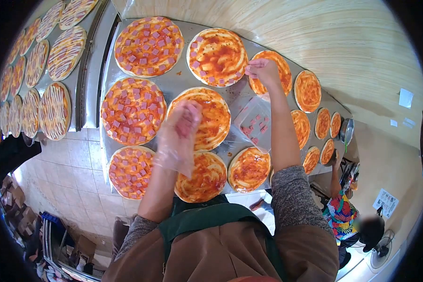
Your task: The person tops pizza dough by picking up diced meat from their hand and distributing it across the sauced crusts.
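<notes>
My left hand [181, 131], in a clear plastic glove and blurred by motion, is over the left part of a sauced pizza [214, 113] in the middle row. Pinkish pieces seem to show within its fingers. My right hand [261, 70] is bare, its fingertips pressed together between a partly topped pizza [218, 54] and a sauced pizza [275, 66]. What they hold is too small to tell. Beneath my right forearm stands a clear plastic container [254, 123] with pink meat squares inside. The partly topped pizza has pink squares along its left and lower edge.
Three pizzas covered with pink squares, such as one [134, 110], lie on the left of the metal table [181, 77]. More sauced pizzas extend right to a metal bowl [347, 130]. Striped pizzas [55, 110] fill another table. A person in a colourful shirt [341, 216] is at the lower right.
</notes>
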Tool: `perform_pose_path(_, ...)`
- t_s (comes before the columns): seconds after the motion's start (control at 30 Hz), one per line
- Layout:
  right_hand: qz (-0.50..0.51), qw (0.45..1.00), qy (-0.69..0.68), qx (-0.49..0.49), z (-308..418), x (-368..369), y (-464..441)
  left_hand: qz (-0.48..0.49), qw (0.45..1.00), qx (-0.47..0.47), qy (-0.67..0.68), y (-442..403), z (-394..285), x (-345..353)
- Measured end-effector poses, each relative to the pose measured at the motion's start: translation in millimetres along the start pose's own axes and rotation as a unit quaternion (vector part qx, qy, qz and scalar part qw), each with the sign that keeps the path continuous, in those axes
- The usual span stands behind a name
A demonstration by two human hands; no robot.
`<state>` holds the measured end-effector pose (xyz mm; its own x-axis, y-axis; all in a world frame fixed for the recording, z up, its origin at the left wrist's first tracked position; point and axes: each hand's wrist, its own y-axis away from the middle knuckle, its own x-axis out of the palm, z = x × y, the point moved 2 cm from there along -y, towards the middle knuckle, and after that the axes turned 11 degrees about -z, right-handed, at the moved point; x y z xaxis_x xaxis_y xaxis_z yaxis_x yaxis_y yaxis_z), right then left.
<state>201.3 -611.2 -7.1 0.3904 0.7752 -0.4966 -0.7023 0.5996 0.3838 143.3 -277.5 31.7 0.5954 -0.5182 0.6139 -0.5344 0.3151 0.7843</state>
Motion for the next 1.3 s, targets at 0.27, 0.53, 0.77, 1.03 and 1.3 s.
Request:
perform_pose_path(0.27,0.025,0.996,0.064,-0.049,4.6,3.3,-7.3,0.139,0.922,0.36,-0.039,-67.2,-292.8,-85.2)
perform_pose_path(0.53,-0.005,0.961,0.225,-0.161,7.5,10.9,-13.6,0.162,0.951,0.252,0.072,-31.0,-263.2,-89.9)
perform_pose_path(0.77,-0.021,0.994,0.062,-0.086,17.0,-6.9,-13.5,0.098,0.978,0.156,0.098,-19.0,-156.1,-63.9)
perform_pose_path(1.03,0.061,0.997,-0.035,-0.005,10.4,-12.7,-28.9,0.111,0.976,0.15,0.112,-16.9,-168.0,-74.0)
perform_pose_path(1.3,0.033,0.981,0.164,-0.1,16.4,0.1,-35.7,0.107,0.949,0.294,0.047,-30.1,-294.5,-144.6)
